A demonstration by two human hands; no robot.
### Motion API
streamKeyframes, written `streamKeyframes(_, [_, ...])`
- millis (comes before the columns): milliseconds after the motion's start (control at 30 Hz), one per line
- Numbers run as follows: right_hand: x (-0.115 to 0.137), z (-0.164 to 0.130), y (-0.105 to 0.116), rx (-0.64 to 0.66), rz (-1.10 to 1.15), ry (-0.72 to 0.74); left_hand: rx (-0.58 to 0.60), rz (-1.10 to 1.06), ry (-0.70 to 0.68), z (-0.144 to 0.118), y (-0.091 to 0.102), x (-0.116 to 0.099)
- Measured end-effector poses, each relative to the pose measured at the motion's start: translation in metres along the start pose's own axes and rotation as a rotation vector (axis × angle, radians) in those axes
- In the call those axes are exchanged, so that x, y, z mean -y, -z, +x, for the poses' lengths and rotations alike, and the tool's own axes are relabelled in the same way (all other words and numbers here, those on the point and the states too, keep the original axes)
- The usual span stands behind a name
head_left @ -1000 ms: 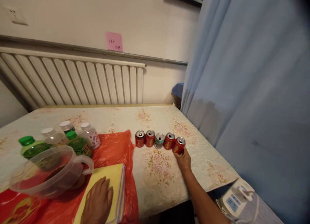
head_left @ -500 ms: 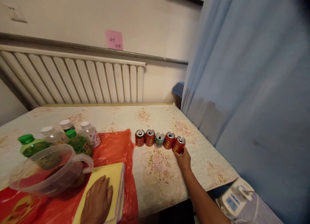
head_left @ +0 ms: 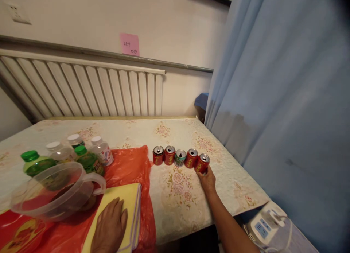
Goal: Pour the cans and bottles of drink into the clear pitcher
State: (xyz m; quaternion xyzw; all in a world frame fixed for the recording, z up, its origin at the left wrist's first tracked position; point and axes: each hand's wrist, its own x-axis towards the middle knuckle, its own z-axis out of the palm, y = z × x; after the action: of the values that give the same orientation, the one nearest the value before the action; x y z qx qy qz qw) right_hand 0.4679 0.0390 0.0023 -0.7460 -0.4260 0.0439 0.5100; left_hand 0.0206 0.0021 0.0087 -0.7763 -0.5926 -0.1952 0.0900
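Several opened drink cans stand upright in a row on the flowered tablecloth (head_left: 175, 216). At the right end is a red can (head_left: 202, 163), with the fingers of my right hand (head_left: 207, 180) wrapped round its lower right side. Left of it come another red can (head_left: 191, 158), a short green can (head_left: 180, 158), and two more red cans, a middle one (head_left: 169, 155) and the leftmost one (head_left: 158, 156). My left hand (head_left: 111, 222) lies flat on a folded yellow cloth (head_left: 133, 198), fingers stretched out, holding nothing.
A red plastic bag (head_left: 131, 162) lies under the yellow cloth. On the left are a clear plastic handled bowl (head_left: 46, 194), a green-capped bottle (head_left: 90, 162) and several other bottles. A power strip (head_left: 262, 224) sits below the table's right edge, near a blue curtain (head_left: 273, 100).
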Motion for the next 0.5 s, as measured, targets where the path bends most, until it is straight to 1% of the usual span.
streamKeyframes(500, [-0.0036, 0.0006, -0.002, -0.008, -0.004, -0.004, -0.013, -0.005, -0.002, 0.0004, 0.0023, -0.002])
